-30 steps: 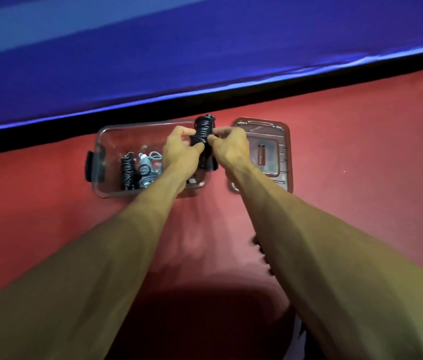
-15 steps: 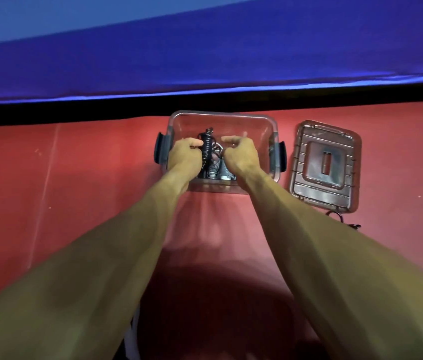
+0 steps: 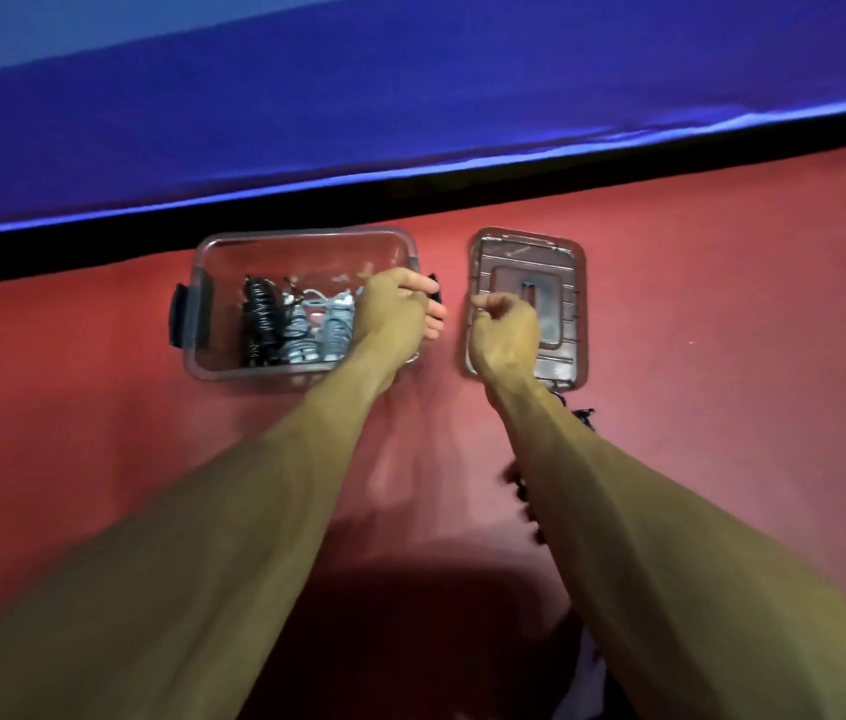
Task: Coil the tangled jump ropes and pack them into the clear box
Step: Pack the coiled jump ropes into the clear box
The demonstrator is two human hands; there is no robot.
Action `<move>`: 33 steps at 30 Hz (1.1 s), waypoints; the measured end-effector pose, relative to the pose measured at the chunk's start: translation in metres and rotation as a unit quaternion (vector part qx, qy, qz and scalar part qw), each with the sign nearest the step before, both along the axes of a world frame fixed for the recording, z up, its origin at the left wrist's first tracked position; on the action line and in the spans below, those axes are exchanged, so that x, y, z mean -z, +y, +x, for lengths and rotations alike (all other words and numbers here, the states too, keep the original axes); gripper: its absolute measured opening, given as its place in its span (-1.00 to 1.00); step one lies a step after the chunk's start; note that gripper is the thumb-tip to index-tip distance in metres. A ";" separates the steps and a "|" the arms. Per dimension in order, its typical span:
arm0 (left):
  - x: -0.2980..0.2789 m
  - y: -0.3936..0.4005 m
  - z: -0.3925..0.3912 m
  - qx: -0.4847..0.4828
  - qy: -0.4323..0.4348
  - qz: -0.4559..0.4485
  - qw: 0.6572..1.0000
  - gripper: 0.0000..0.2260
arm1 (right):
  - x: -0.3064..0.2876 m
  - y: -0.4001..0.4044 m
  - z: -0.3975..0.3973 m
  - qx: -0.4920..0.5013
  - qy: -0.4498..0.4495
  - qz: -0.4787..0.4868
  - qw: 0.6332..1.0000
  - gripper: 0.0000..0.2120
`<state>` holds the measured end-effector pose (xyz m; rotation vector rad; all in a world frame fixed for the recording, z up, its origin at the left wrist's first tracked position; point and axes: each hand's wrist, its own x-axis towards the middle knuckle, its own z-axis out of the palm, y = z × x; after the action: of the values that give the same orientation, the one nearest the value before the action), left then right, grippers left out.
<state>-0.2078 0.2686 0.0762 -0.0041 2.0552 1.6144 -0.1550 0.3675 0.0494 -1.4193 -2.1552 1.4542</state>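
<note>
Ropes already coiled lie inside the clear box (image 3: 203,283), which sits open on the red floor (image 3: 722,356) close to a black strip and a blue mat (image 3: 410,96). A black coiled rope (image 3: 261,319) stands at the left of the box, and two grey coiled ropes (image 3: 314,330) lie just beside it toward the middle. The left hand (image 3: 397,311) is over the right end of the box, its fingers curled over the rim near the dark latch there; whether it grips the box or only rests on it cannot be told. The right hand (image 3: 504,330) hovers over the box lid (image 3: 566,262), which lies flat on the floor just right of the box. Its fingers are curled in, thumb against forefinger, and nothing shows between them. A loose black rope (image 3: 584,415) lies on the floor near the lid's near corner, partly hidden under the right forearm.
</note>
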 end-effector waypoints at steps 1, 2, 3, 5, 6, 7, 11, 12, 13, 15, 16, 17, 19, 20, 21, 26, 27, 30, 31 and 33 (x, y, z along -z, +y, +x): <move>0.002 0.015 0.011 0.026 -0.002 0.001 1.000 -0.71 | 0.004 0.013 0.015 0.013 -0.019 -0.009 1.000 -0.73; 0.007 0.031 0.024 0.057 -0.008 -0.004 0.998 -0.72 | 0.012 0.027 0.034 0.028 -0.043 -0.019 0.998 -0.74; 0.015 0.039 0.032 0.085 -0.013 -0.018 0.996 -0.72 | 0.018 0.035 0.048 0.033 -0.067 -0.024 0.997 -0.75; 0.034 0.058 0.052 0.155 -0.024 -0.059 0.986 -0.73 | 0.037 0.055 0.082 0.040 -0.123 -0.030 0.991 -0.78; 0.044 0.063 0.060 0.191 -0.024 -0.090 0.977 -0.75 | 0.045 0.062 0.097 0.050 -0.145 -0.039 0.987 -0.78; 0.054 0.069 0.069 0.227 -0.026 -0.123 0.966 -0.77 | 0.052 0.068 0.111 0.064 -0.166 -0.050 0.983 -0.77; 0.083 0.082 0.099 0.308 -0.045 -0.211 0.927 -0.77 | 0.068 0.083 0.153 0.093 -0.200 -0.080 0.972 -0.73; 0.087 0.084 0.104 0.319 -0.052 -0.222 0.920 -0.69 | 0.071 0.084 0.157 0.089 -0.198 -0.095 0.972 -0.73; 0.092 0.088 0.110 0.335 -0.060 -0.229 0.912 -0.63 | 0.073 0.085 0.160 0.085 -0.194 -0.107 0.972 -0.73; 0.099 0.093 0.121 0.374 -0.062 -0.238 0.894 -0.48 | 0.081 0.086 0.163 0.076 -0.181 -0.136 0.971 -0.67; 0.101 0.095 0.126 0.394 -0.065 -0.234 0.887 -0.40 | 0.084 0.087 0.165 0.073 -0.179 -0.148 0.970 -0.63; 0.102 0.097 0.131 0.409 -0.067 -0.226 0.881 -0.34 | 0.087 0.088 0.166 0.069 -0.178 -0.156 0.969 -0.59; 0.106 0.097 0.136 0.427 -0.062 -0.218 0.875 -0.29 | 0.089 0.090 0.167 0.067 -0.167 -0.162 0.970 -0.55; 0.109 0.098 0.138 0.426 -0.058 -0.218 0.876 -0.30 | 0.088 0.091 0.167 0.067 -0.163 -0.165 0.970 -0.53; 0.112 0.098 0.137 0.418 -0.055 -0.215 0.881 -0.31 | 0.089 0.093 0.166 0.066 -0.157 -0.174 0.970 -0.49; 0.130 0.095 0.130 0.370 -0.076 -0.191 0.906 -0.43 | 0.087 0.093 0.155 0.015 -0.124 -0.212 0.969 -0.65; 0.131 0.094 0.129 0.360 -0.064 -0.196 0.910 -0.53 | 0.085 0.092 0.151 0.015 -0.110 -0.206 0.972 -0.73; 0.131 0.091 0.121 0.299 -0.051 -0.178 0.936 -0.42 | 0.080 0.090 0.138 0.032 -0.075 -0.192 0.978 -0.72; 0.128 0.090 0.117 0.288 -0.045 -0.172 0.941 -0.42 | 0.077 0.091 0.134 0.048 -0.063 -0.191 0.978 -0.68; 0.109 0.088 0.110 0.271 -0.028 -0.164 0.948 -0.55 | 0.064 0.091 0.125 0.090 -0.014 -0.205 0.975 -0.69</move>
<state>-0.0983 0.3570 -0.0325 0.3626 2.0228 0.9224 -0.0303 0.4580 -0.0146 -1.7195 -1.7474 1.8886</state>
